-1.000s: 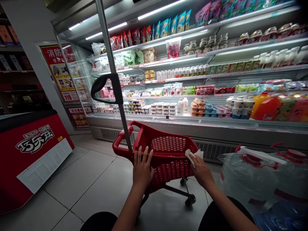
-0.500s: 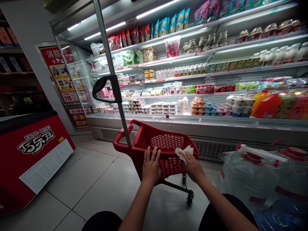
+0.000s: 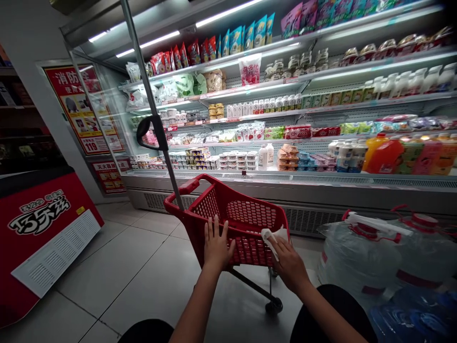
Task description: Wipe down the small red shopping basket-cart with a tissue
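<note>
A red plastic shopping cart (image 3: 250,190) with perforated sides stands in front of me, a tall metal pole (image 3: 143,76) rising from its handle end. Against the near side of the basket, my left hand (image 3: 217,245) lies with fingers spread and nothing in it. My right hand (image 3: 290,262) presses a white cloth (image 3: 273,238), possibly a tissue, on the rim and outer wall near the cart's right end. Part of the cloth is hidden under my fingers.
A lit refrigerated display case (image 3: 321,183) with packed shelves runs behind the cart. Large clear water jugs (image 3: 357,262) stand close on my right. A red chest freezer (image 3: 50,224) is at the left, with pale floor tiles (image 3: 132,267) between it and the cart.
The view has shifted slightly to the right. The cart has turned a little, showing more of its inside. My right hand with the cloth sits slightly lower on the side wall.
</note>
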Demonstrator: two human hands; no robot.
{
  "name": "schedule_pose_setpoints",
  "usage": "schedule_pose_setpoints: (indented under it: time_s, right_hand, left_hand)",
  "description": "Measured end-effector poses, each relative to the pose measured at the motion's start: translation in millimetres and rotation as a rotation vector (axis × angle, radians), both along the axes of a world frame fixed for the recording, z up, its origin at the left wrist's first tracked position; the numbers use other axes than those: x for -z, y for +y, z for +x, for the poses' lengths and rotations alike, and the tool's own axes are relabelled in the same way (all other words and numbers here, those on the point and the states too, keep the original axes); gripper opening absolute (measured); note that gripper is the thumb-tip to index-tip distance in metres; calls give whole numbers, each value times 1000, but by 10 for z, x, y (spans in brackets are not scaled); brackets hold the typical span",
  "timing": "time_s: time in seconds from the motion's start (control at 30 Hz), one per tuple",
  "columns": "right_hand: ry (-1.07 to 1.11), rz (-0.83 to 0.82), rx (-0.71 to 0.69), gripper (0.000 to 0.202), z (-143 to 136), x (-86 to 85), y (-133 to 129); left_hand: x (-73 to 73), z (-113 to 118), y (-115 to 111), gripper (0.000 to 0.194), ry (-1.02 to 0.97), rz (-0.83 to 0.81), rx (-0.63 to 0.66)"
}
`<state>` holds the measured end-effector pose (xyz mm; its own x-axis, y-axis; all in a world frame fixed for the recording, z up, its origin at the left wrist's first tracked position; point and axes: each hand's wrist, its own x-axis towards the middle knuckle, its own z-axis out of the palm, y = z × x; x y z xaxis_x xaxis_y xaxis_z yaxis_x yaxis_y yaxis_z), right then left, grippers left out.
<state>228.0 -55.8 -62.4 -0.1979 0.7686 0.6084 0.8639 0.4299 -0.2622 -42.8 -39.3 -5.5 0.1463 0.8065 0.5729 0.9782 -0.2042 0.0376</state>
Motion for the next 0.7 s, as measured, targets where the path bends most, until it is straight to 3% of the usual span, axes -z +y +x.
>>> schedule_pose_setpoints:
  time_s: [0.17, 0.33, 0.43, 0.53, 0.7]
  right_hand:
    - [-75, -22, -116, 51, -180, -70, -234]
    - [-116, -3, -235, 49, -104, -11, -536]
    - [-184, 10, -343, 55, 97, 88, -625]
    - [-198, 16, -347, 56, 381, 174, -460]
    - [-145, -21, -171, 51, 754, 165, 104]
  left_hand:
    - [219, 283, -129, 66, -25, 5, 55]
    - [225, 131, -169, 57, -35, 6, -2]
    - [193, 44, -146, 68, -59, -51, -68]
    - [200, 37, -142, 81, -103, -99, -149]
    - [262, -11, -138, 77, -164, -160, -152]
